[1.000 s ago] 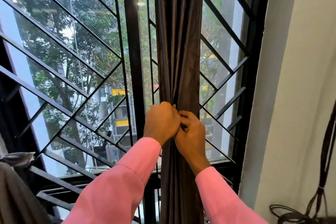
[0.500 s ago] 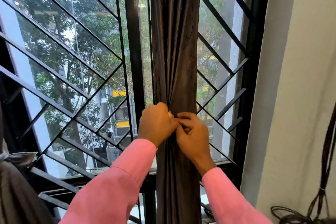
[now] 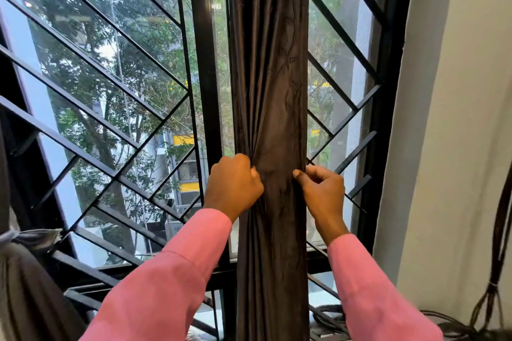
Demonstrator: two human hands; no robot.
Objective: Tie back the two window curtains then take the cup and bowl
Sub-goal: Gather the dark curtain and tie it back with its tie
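- The brown curtain [image 3: 270,91] hangs gathered into a narrow column of vertical folds just right of the window's black centre post [image 3: 203,63]. It runs from the top of the view to the bottom.
- The left hand [image 3: 234,185] is at the curtain's left edge, right of the post's lower part. Its knuckles face the camera and its fingers curl into the folds, gripping the cloth.
- The right hand [image 3: 322,194] is at the curtain's right edge, farther right of the post and level with the left hand. Its thumb tip presses on the cloth and its curled fingers go behind the edge, so it pinches that edge.
- The curtain's full gathered width lies between the two hands, which are apart from each other. The cloth creases inward at their height.
- Both forearms wear pink sleeves: the left sleeve [image 3: 166,285] rises from below the post, and the right sleeve [image 3: 371,293] from the lower right of it.
- A grey curtain [image 3: 25,299] sits far left of the post at the bottom corner, bunched under a pale tie [image 3: 30,238].
- A black diagonal grille [image 3: 97,69] covers the panes on both sides of the post, with trees and a building behind.
- A cream wall [image 3: 457,119] stands far right of the post, with dark cables [image 3: 496,257] hanging down it.
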